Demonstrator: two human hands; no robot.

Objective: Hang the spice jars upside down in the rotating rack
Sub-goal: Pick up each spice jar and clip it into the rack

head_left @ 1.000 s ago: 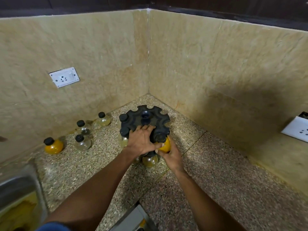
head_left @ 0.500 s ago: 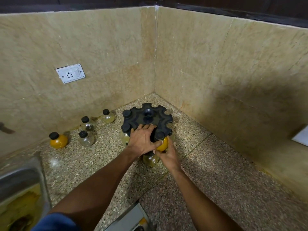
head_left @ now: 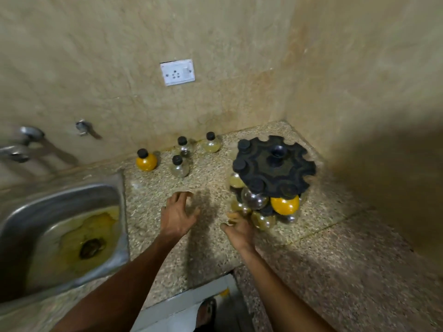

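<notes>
The black rotating rack [head_left: 275,167] stands in the counter's corner, with several round jars hanging under its slotted top, among them a yellow-filled jar [head_left: 284,205] and a clear jar [head_left: 254,198]. Several loose black-capped jars stand upright by the back wall: a yellow jar [head_left: 146,160], two clear jars [head_left: 178,167] [head_left: 183,147] and a pale jar [head_left: 211,143]. My left hand [head_left: 177,215] hovers over the speckled counter [head_left: 203,248], fingers loosely spread and empty. My right hand [head_left: 237,227] is just left of the rack's lower jars, fingers loosely curled, holding nothing.
A steel sink [head_left: 60,233] with yellow stains lies at the left, taps [head_left: 26,142] above it. A white wall socket [head_left: 177,72] sits on the back wall. Tiled walls enclose the corner behind and right of the rack.
Both hands have come off the rack: the left swung left over the counter and the right drew back. The yellow jar now hangs in the rack. The camera has turned left, showing the sink.
</notes>
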